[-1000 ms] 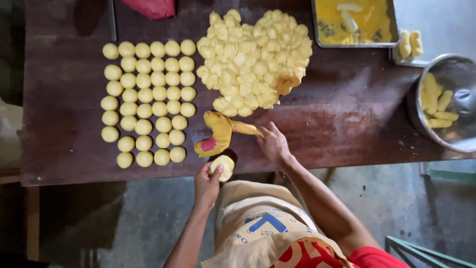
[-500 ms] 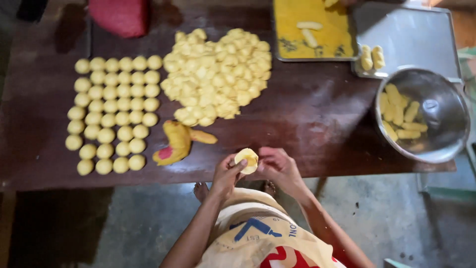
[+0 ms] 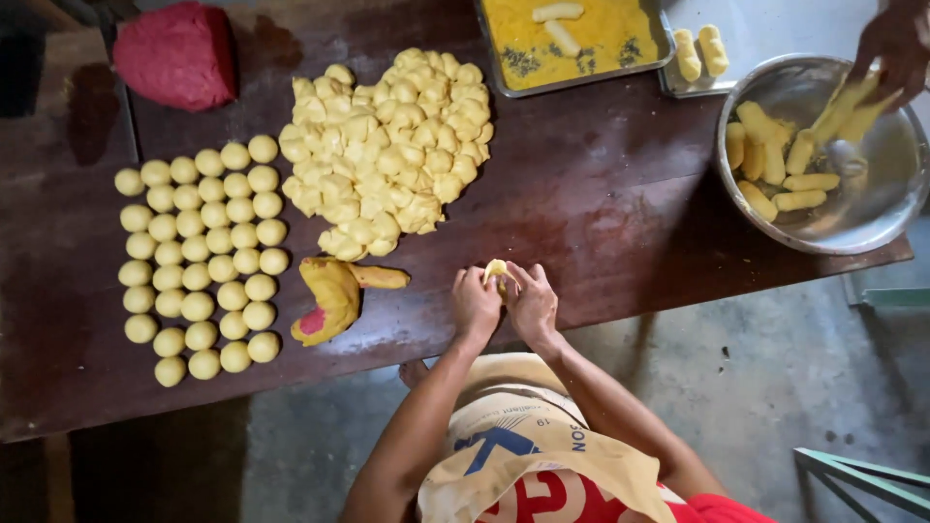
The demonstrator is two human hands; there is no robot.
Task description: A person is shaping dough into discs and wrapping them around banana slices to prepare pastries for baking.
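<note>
My left hand (image 3: 475, 308) and my right hand (image 3: 534, 306) meet at the near edge of the dark wooden table (image 3: 620, 213). Both are closed around one small piece of yellow dough (image 3: 496, 273), fingertips pressing it from either side. Just left of my hands lies a flattened yellow lump with a red patch (image 3: 327, 298). Beyond my hands sits a big heap of cut yellow dough pieces (image 3: 387, 145). Rows of round yellow dough balls (image 3: 199, 257) cover the left part of the table.
A red dough mass (image 3: 176, 53) lies at the far left. A tray of yellow batter (image 3: 581, 39) stands at the back. At the right, another person's hand (image 3: 896, 48) reaches over a metal bowl (image 3: 872, 218) of yellow dough sticks. A grey floor lies below the table edge.
My hands left the yellow and red lump and moved right with a small dough piece. Both hands now close on it. The view has also shifted.
</note>
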